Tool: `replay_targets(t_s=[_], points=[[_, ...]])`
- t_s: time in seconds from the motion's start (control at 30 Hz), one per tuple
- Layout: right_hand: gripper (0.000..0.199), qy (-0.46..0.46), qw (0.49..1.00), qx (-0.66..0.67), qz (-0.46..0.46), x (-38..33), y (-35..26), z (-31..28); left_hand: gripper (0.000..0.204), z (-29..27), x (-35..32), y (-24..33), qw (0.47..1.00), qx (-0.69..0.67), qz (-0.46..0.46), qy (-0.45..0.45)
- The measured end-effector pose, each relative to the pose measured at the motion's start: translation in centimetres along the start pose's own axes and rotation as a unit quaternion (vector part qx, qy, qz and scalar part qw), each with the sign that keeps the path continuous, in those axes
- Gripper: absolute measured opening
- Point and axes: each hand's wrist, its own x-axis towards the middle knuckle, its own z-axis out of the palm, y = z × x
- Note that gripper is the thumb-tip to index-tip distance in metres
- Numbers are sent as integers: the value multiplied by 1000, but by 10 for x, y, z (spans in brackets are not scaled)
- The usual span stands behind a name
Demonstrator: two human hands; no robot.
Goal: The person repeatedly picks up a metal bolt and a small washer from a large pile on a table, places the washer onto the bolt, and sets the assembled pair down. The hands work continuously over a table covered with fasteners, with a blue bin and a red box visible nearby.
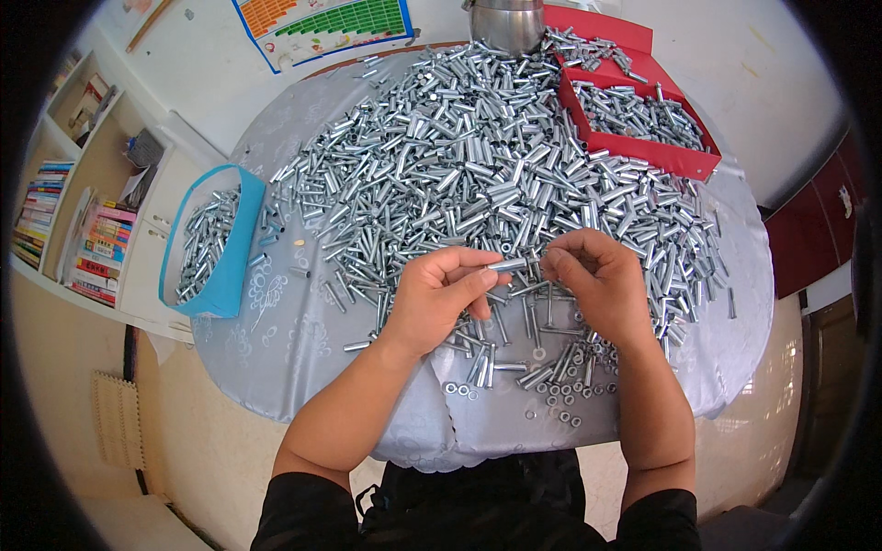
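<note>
My left hand (439, 292) pinches a shiny metal sleeve anchor (508, 264) between thumb and fingers, with its free end pointing right. My right hand (599, 277) is closed at that end, thumb against fingertips. Whatever it grips is too small to make out. Below and behind both hands spreads a large heap of loose metal sleeves and bolts (432, 165). Several nuts and washers (568, 399) lie near the table's front edge, closer to my right forearm. A few more washers (462, 389) are by my left forearm.
At the left stands a blue box (241, 262) of metal parts, and at the far right an open red box (634, 151) of them. A steel pot (507, 28) sits at the back. The round table wears a silvery cloth (285, 358). Bookshelves (78, 184) flank it.
</note>
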Motion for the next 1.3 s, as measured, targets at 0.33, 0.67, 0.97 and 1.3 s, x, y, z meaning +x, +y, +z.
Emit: replay_targets(t_s=[0.33,0.67,0.97,1.3], points=[[9,-55,994,83,41,1,-4,5,21,2,-1,1,1000,5,14,7],[9,-69,987,139,46,6,4,2,21,1,-1,0,1000,5,8,-1],[15,-100,988,98,59,6,3,1,20,1,0,-1,1000,-3,4,-4],[9,-174,917,-343,-109,-2,-5,-38,21,-3,1,0,999,-21,14,29]])
